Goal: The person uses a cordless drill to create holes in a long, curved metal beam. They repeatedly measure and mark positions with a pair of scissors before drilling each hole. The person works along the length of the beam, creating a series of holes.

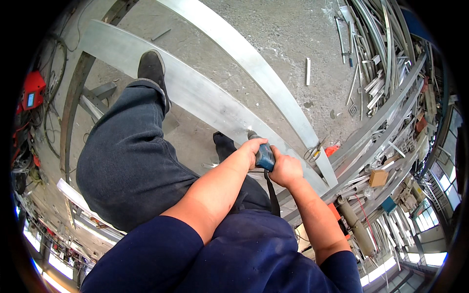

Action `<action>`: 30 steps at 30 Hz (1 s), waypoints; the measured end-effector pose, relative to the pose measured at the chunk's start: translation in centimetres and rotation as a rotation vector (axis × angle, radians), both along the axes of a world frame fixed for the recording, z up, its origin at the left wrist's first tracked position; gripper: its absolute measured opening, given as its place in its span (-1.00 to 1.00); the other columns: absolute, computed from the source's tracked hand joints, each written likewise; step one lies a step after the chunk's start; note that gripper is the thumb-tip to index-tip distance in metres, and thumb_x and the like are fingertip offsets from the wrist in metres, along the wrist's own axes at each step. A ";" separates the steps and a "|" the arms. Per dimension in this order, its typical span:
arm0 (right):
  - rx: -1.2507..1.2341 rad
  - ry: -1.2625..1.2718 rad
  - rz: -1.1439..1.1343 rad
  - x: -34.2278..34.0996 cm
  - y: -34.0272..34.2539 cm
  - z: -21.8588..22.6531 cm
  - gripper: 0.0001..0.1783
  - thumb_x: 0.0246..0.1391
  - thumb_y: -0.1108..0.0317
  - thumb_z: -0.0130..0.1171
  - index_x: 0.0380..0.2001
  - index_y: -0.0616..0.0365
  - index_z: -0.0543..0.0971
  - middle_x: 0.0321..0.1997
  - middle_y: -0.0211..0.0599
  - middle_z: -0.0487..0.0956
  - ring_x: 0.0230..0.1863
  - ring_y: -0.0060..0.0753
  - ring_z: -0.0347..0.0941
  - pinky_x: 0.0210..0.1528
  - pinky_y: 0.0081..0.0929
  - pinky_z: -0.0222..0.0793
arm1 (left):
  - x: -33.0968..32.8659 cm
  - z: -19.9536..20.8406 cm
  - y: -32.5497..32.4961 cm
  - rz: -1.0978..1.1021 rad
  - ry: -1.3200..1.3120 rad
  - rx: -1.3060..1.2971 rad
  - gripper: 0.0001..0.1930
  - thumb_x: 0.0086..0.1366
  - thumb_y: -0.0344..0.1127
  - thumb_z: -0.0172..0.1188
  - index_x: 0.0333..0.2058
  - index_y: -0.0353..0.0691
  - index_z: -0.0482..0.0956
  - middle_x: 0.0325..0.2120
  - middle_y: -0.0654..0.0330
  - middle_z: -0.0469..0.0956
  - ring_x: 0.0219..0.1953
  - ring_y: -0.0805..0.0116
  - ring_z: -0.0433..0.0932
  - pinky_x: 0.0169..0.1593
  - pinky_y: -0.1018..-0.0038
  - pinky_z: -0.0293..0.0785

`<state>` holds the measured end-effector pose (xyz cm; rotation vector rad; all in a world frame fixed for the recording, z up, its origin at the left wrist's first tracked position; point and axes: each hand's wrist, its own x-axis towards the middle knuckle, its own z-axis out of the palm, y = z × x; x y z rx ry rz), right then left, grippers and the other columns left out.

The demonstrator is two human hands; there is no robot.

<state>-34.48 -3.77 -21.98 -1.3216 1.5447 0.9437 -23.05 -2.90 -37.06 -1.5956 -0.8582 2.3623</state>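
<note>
Drill [265, 158], blue and compact, is sitting just off the centre of the view at about four o'clock, its nose pointing toward eleven and seemingly meeting the broad silvery beam [210, 102]. The left hand [252, 148] is clasping the casing from ten o'clock, fingers clamping around its forward part; the right hand [286, 169] is pressing in from four, curling tightly around the rear. Some fingertips are hiding underneath, so their exact placing is escaping us.

That body is looking rigid and moderately heavy, probably more solid than slippery, and the housing is offering the sensible hold: one hand steadying forward, one backing it up behind, both keeping clear of the nose. A black strap [272, 195] is hanging toward six o'clock, and it is asking for room.

The beam is looking long, stiff and awkwardly heavy, its smooth face likely giving the tip little bite; its long edges are making the better handhold. At ten o'clock a dark shoe [152, 66] is resting over it, while a second beam [246, 58] is lying toward one.
</note>
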 end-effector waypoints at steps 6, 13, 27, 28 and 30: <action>0.019 -0.014 0.008 0.2 -0.8 0.3 -0.05 -0.13 0.26 0.32 0.42 -0.02 0.28 -0.16 -0.01 0.73 -0.09 0.06 0.69 -0.01 -0.11 0.61 | 0.2 -0.3 0.3 0.036 0.015 0.012 -0.57 0.31 0.04 0.33 -0.03 -0.12 0.54 -0.17 0.09 0.68 -0.20 0.08 0.73 0.03 0.01 0.64; -0.181 -0.062 -0.002 -0.8 2.0 -1.5 -0.04 -0.21 0.30 0.36 0.39 -0.09 0.34 -0.05 -0.02 0.69 -0.08 0.08 0.67 0.00 -0.07 0.59 | 0.5 0.4 0.0 0.074 0.036 0.032 -0.56 0.34 0.02 0.30 -0.01 -0.17 0.53 -0.13 0.04 0.69 -0.16 0.05 0.74 0.02 0.03 0.67; -0.103 -0.043 -0.132 -0.3 3.6 -1.3 0.02 -0.16 0.29 0.37 0.45 -0.11 0.22 -0.20 0.09 0.71 -0.14 0.21 0.66 -0.03 0.02 0.59 | -0.2 -1.0 1.7 0.016 0.019 -0.028 -0.52 0.30 -0.05 0.37 0.01 -0.28 0.52 -0.15 -0.02 0.64 -0.21 0.03 0.70 -0.06 0.04 0.68; -0.097 -0.038 -0.136 0.0 3.7 -1.3 0.02 -0.16 0.29 0.37 0.45 -0.10 0.22 -0.20 0.09 0.71 -0.14 0.21 0.66 -0.03 0.02 0.59 | -0.3 -1.3 2.0 0.002 0.006 -0.051 -0.51 0.29 -0.05 0.38 0.01 -0.29 0.52 -0.15 -0.02 0.64 -0.22 0.03 0.70 -0.07 0.04 0.68; -0.087 -0.026 -0.151 0.4 3.9 -1.1 0.03 -0.16 0.29 0.36 0.46 -0.10 0.21 -0.19 0.09 0.71 -0.14 0.22 0.66 -0.02 0.02 0.59 | -0.3 -2.0 2.5 -0.022 0.001 -0.078 -0.50 0.29 -0.05 0.39 0.02 -0.30 0.52 -0.15 -0.02 0.64 -0.22 0.04 0.70 -0.07 0.05 0.68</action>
